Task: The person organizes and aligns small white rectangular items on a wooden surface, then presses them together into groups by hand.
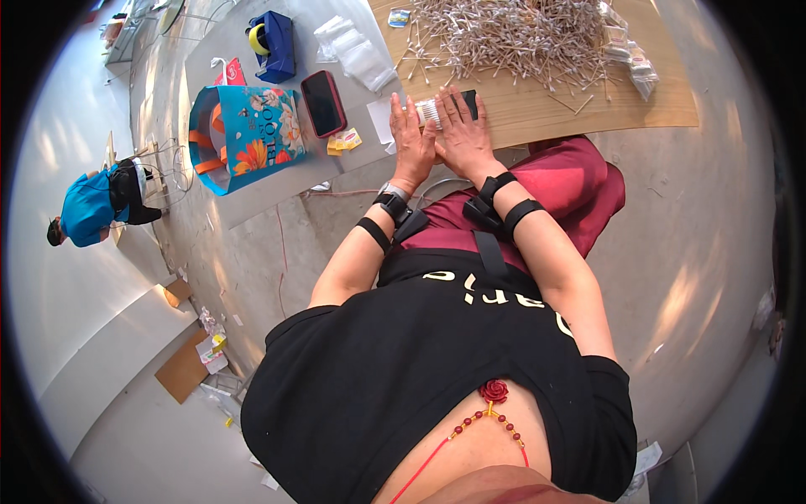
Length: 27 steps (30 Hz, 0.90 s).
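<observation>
My left hand (413, 149) and my right hand (463, 139) rest close together at the near edge of the wooden board. Between them lies a neat row of cotton swabs (427, 112), partly hidden by my fingers. The left fingers are stretched out along the row's left side. On its right side, the right fingers lie flat and extended, next to a black flat piece (471, 102) that they partly cover. Just beyond my hands spreads a big loose heap of cotton swabs (520, 38).
Left of my hands are a red-cased phone (323, 103), small yellow packets (343, 141), clear plastic bags (357, 52), a blue tape dispenser (273, 49) and a blue flowered bag (252, 134). Packed bags (640, 71) lie right of the heap. A person in blue (88, 208) is farther left.
</observation>
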Each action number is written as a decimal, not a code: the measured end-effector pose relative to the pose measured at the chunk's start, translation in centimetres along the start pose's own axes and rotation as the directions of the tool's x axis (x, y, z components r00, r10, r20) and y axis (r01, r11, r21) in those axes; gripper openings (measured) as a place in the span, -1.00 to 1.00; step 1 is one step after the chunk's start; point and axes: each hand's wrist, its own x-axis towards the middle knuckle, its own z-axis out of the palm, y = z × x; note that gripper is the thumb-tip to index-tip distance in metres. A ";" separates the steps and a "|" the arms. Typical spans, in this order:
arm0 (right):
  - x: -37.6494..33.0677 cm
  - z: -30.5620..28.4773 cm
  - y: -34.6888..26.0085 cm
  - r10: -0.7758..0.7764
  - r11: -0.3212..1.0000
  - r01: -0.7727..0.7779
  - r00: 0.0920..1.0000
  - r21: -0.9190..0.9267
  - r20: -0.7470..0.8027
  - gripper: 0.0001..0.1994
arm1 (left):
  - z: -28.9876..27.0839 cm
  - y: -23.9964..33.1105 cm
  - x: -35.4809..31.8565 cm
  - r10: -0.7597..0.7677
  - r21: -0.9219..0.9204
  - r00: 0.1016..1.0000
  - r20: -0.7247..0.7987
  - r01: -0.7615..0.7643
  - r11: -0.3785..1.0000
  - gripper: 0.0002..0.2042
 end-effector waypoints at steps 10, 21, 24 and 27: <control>0.0 -0.1 0.1 -0.019 1.000 0.019 1.000 0.014 -0.005 -0.14 | 0.1 0.0 0.0 -0.040 -0.060 0.999 0.002 0.040 0.997 -0.26; -1.8 -1.7 6.8 0.166 0.950 -0.048 0.914 0.307 -0.371 -0.40 | 0.3 4.1 6.9 0.198 0.092 0.978 -0.066 -0.191 0.977 -0.49; -3.0 -2.4 9.6 0.268 0.916 -0.113 0.887 0.386 -0.376 -0.45 | 1.5 4.4 9.9 0.134 0.137 0.991 -0.010 -0.131 0.982 -0.45; -4.1 -1.7 11.7 0.362 0.895 -0.183 0.832 0.408 -0.421 -0.51 | 2.8 5.7 11.7 0.074 0.207 0.992 0.102 -0.094 0.974 -0.62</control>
